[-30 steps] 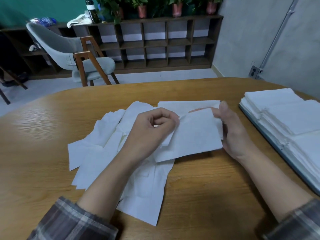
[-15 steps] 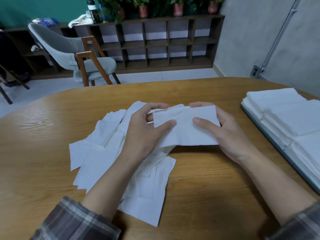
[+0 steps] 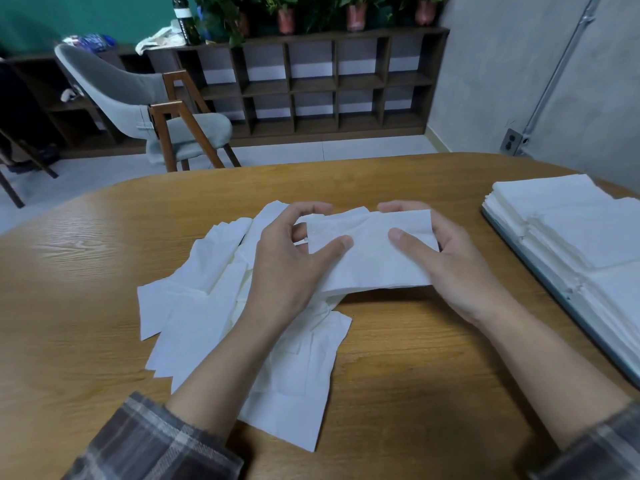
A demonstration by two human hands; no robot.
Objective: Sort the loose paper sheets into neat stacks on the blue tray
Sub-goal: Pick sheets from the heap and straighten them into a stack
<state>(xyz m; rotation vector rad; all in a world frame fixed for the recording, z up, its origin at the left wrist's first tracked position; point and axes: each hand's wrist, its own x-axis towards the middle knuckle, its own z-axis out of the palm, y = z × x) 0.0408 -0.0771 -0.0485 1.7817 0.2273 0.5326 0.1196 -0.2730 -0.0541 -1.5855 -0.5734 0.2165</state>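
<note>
Sheet [image 3: 370, 258] pinched between left hand [image 3: 294, 268], right hand [image 3: 446, 261] thumbs on top.

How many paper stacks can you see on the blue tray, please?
3, along the blue tray: far stack, middle stack, near stack. More may lie off-frame right.

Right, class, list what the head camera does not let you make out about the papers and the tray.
Head view, blue tray: cut off by the right edge and covered by the stacks; stack count unknown.
Head view, loose sheets: left hand and forearm hide the pile's middle; no count possible.
Head view, held sheet: one sheet or several, unclear; right hand fingers behind it hidden.
</note>
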